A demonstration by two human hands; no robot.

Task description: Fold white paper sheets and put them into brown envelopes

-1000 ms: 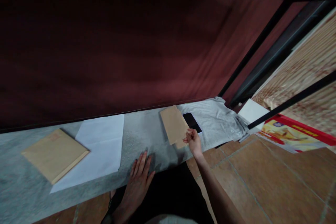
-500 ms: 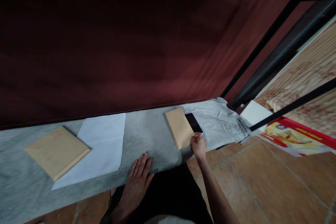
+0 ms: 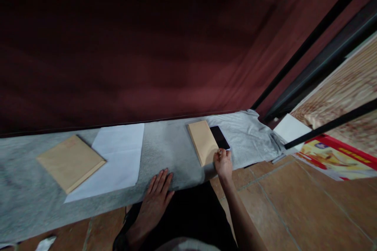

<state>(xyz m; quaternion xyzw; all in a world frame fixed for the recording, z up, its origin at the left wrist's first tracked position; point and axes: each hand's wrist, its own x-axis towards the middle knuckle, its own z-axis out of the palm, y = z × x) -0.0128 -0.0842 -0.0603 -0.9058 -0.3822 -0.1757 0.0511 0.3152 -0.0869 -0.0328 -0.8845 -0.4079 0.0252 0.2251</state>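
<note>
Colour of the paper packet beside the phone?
The paper packet is plain light tan; shows best in the head view.

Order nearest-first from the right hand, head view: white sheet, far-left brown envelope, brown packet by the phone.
1. Brown packet by the phone: at the right hand.
2. White sheet: left of the packet.
3. Far-left brown envelope: overlapping the sheet's left side.

Tan envelope, flat, aslant on grey cloth.

Grey cloth is carrying: white paper sheet; large kraft envelope, partly overlapping the sheet; smaller kraft envelope, resting beside a smartphone.
</note>
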